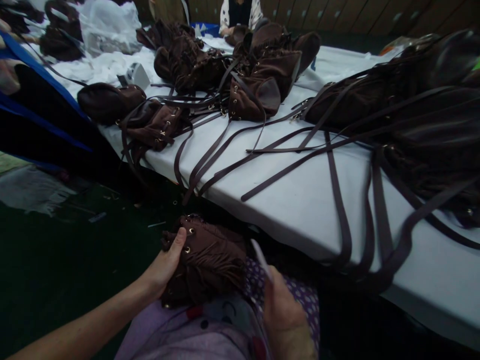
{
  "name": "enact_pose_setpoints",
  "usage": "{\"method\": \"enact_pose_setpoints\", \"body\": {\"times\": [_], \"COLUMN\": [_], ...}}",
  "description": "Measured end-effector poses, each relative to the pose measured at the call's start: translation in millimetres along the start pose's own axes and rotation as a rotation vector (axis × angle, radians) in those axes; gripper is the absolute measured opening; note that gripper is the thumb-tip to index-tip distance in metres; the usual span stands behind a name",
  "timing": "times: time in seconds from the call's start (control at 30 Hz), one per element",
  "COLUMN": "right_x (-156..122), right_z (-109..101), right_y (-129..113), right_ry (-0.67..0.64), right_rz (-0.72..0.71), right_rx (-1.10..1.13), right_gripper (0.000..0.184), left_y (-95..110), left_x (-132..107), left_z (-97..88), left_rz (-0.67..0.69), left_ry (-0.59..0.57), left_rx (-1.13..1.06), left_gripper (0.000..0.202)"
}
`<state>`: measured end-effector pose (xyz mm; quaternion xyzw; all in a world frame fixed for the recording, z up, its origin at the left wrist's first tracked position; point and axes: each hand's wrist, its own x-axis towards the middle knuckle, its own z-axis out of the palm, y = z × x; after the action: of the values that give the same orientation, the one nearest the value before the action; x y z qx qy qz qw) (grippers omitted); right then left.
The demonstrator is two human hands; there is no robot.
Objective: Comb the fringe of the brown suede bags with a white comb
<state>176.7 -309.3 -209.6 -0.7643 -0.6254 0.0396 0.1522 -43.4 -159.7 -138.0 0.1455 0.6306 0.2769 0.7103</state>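
My left hand (165, 267) grips a brown suede fringed bag (208, 260) with brass eyelets, resting on my lap below the table edge; the thumb lies over its rim. My right hand (281, 310) is closed on a thin pale strip or tool (260, 257) that sticks up beside the bag; what it is I cannot make out.
A white-covered table (292, 200) holds several more brown fringed bags (258, 90) and long brown straps (337, 200) hanging over its edge. A dark pile of bags (420, 110) sits at right. Another person (240, 15) sits at the far end. A clear plastic bag (108, 25) lies at back left.
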Motion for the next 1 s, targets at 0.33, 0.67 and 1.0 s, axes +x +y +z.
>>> {"method": "enact_pose_setpoints", "body": {"times": [0.33,0.67,1.0], "right_x": [26,-8,21], "right_z": [24,-18,11], "right_y": [48,30,-6], "right_ry": [-0.552,-0.046,-0.015], "right_rz": [0.263,0.407,-0.12], "right_rx": [-0.12,0.264,-0.117], "right_gripper": [0.05,0.04,0.051], "left_y": [-18,12,10], "left_x": [-13,-15,-32], "left_z": [-0.7,5.9,11.7], "left_rz": [0.17,-0.053,-0.181], "left_ry": [0.065,-0.003,-0.019], "left_rx": [0.072,-0.16,-0.098], "left_gripper": [0.035,0.031,0.03]}}
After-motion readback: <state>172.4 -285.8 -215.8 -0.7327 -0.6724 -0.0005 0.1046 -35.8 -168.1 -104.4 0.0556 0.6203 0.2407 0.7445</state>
